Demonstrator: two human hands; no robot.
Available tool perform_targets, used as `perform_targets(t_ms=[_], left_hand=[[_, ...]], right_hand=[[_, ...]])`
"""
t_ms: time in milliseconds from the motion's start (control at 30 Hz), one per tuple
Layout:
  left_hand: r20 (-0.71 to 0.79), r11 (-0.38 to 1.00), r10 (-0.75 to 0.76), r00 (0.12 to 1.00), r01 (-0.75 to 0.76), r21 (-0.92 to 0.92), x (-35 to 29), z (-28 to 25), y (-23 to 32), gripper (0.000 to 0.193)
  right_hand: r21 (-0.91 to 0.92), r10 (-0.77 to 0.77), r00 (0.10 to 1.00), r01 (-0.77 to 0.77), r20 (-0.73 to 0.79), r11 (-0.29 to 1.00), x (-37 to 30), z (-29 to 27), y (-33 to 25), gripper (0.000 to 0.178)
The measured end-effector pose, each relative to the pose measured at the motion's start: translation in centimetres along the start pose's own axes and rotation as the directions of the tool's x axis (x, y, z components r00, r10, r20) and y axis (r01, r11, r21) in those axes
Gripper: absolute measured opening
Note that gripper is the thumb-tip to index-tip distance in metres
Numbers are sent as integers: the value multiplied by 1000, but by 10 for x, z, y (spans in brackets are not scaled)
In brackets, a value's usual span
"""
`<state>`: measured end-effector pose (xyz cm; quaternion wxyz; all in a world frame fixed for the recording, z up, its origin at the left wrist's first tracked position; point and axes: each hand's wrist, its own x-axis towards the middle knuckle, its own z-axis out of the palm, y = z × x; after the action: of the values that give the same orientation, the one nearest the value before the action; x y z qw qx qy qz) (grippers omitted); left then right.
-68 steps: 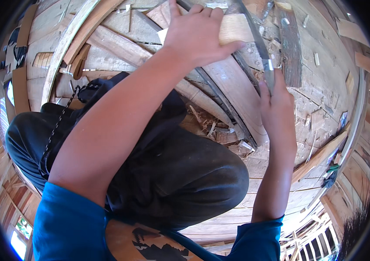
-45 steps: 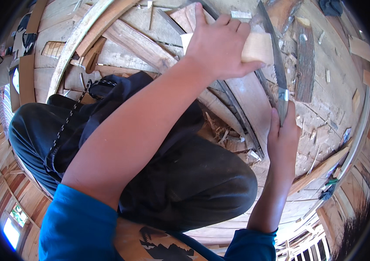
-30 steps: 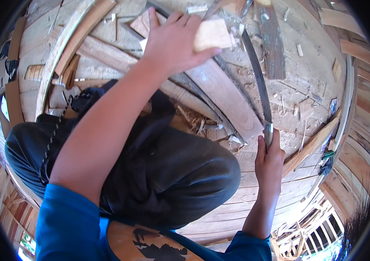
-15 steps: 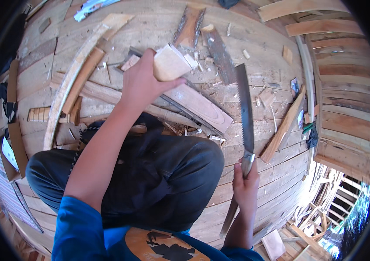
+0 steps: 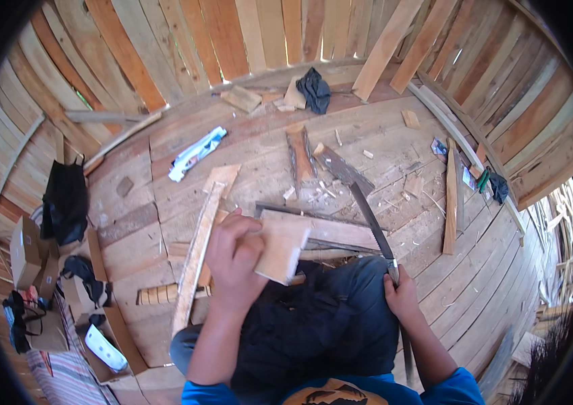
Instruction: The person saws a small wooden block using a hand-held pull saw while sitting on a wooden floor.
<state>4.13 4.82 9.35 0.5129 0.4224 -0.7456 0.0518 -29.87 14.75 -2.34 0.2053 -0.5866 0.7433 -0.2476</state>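
My left hand [image 5: 234,253] is closed on a small pale wood block [image 5: 283,247], held up above my lap. The block's right edge looks rough and light. In my right hand [image 5: 402,291], by my right knee, is a handsaw [image 5: 371,219], gripped by its handle. Its toothed blade points up and away to the left. A long thin dark piece [image 5: 408,354] runs below that hand; what it is I cannot tell. Beyond the block, a flat plank [image 5: 344,231] lies on the floor beside dark-edged strips.
Wood chips and two bark-edged pieces [image 5: 300,154] lie ahead on the plank floor. A long pale strip [image 5: 197,256] leans left of my hand. Cardboard boxes [image 5: 114,320] and a black bag [image 5: 66,202] stand at the left. A narrow board [image 5: 450,202] lies right. Board walls [image 5: 232,40] surround the floor.
My view has lifted to show the walls. The left hand has drawn the wood block nearer my body and turned it. The saw stays in my right hand, its blade leaning further left.
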Motion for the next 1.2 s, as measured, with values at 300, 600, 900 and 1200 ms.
perform_targets(t_ms=[300, 600, 900, 1200], left_hand=[[130, 989, -60, 990, 77, -130, 0, -29, 13, 45], [202, 982, -187, 961, 189, 6, -2, -32, 42, 44], [578, 409, -363, 731, 683, -606, -10, -32, 38, 28], [766, -365, -130, 630, 687, -628, -6, -55, 30, 39]], right_hand=[[-100, 80, 997, -82, -23, 992, 1, 7, -24, 30], [-146, 65, 993, -79, -96, 986, 1, 12, -26, 35], [-119, 57, 994, -69, -95, 991, 2, 8, -28, 30], [-121, 25, 995, -37, -98, 992, 1, 9, -21, 28]])
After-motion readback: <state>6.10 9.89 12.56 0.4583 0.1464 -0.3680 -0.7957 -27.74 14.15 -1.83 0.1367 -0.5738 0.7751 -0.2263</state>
